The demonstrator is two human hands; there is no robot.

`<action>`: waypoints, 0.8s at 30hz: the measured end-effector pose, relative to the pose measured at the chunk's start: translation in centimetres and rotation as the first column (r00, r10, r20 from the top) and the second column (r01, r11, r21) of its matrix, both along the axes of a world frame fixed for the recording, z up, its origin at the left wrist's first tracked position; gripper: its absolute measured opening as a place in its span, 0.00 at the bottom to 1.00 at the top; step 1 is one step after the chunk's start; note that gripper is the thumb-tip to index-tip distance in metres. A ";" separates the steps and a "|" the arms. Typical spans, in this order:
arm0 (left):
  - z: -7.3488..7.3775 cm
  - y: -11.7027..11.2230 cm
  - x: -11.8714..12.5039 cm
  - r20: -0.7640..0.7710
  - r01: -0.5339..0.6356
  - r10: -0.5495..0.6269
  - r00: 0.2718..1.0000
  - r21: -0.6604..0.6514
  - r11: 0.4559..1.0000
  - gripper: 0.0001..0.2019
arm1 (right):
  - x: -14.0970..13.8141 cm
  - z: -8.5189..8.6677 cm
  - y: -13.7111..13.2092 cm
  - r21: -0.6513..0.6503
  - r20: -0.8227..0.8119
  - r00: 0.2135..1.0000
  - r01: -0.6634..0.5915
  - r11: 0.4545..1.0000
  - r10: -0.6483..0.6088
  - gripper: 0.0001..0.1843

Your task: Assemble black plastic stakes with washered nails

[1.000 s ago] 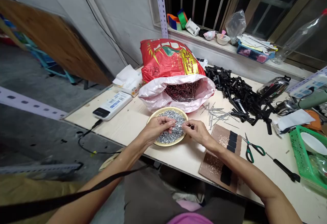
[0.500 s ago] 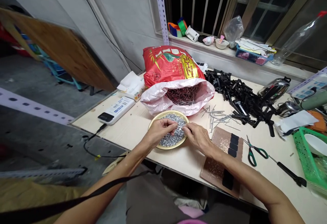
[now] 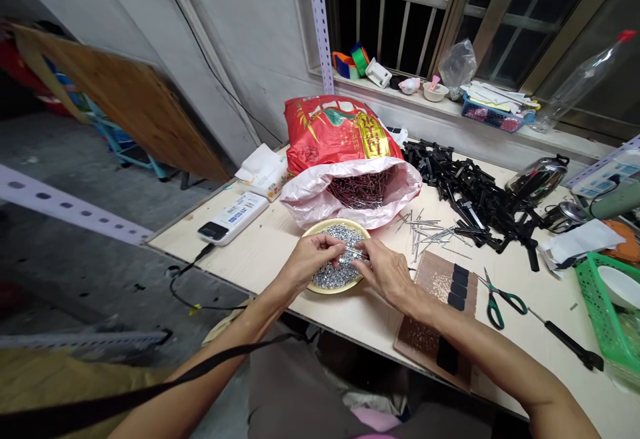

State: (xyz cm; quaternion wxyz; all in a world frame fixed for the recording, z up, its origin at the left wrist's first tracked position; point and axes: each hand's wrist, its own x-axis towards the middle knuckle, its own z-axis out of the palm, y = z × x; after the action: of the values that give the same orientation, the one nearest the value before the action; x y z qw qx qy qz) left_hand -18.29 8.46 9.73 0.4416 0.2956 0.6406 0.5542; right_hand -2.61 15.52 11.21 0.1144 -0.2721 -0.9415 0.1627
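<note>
Over a yellow bowl [image 3: 306,283] of small silver nuts [image 3: 333,277], both my hands meet close together. A long thin silver screw [image 3: 354,252] lies roughly level between them. My left hand [image 3: 314,259] pinches its left end between thumb and fingertips; whether a nut sits in that pinch is too small to tell. My right hand [image 3: 384,271] has thumb and forefinger at the other end, the remaining fingers curled. Just right of the bowl, similar long silver screws [image 3: 425,232] lie loose on the table.
Behind the bowl, a red bag [image 3: 335,132] gapes open on dark reddish screws. Black plastic parts [image 3: 470,192] are heaped at right. Nearer lie a brown board [image 3: 430,319] with black pads, scissors [image 3: 495,305], a black-handled tool [image 3: 570,342] and a green basket [image 3: 600,305]. A white power bank [image 3: 240,215] lies left.
My right hand has shifted its grip, with its fingers opened a little and more of the screw showing. My left hand keeps its pinch. The view has moved slightly.
</note>
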 end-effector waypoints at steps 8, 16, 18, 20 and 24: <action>-0.1 -0.3 0.3 0.029 -0.029 0.028 0.999 0.030 0.999 0.16 | 0.1 -0.5 0.5 0.184 0.048 0.998 -0.039 0.982 0.031 0.12; 0.0 0.0 0.2 0.051 -0.039 0.038 0.998 0.009 0.999 0.15 | 0.0 -0.6 0.6 0.192 0.006 0.999 -0.033 0.981 0.032 0.08; -0.2 0.1 0.2 0.075 -0.032 0.031 0.997 0.006 0.999 0.16 | -0.1 -0.8 0.6 0.250 0.001 0.999 -0.033 0.968 0.034 0.12; -0.2 0.1 0.2 0.069 -0.023 0.022 0.997 0.006 1.000 0.16 | -0.1 -0.9 0.6 0.162 -0.017 1.000 0.006 0.987 -0.003 0.11; 0.0 0.0 -0.3 0.056 -0.035 0.034 0.998 0.012 0.999 0.16 | 0.0 -0.8 0.6 0.040 -0.052 0.999 0.016 0.999 -0.014 0.08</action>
State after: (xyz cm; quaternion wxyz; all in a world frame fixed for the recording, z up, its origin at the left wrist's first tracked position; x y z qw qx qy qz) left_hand -18.58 8.45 9.71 0.4477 0.2718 0.6296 0.5739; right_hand -2.59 16.13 10.44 0.1451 -0.2725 -0.9393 0.1498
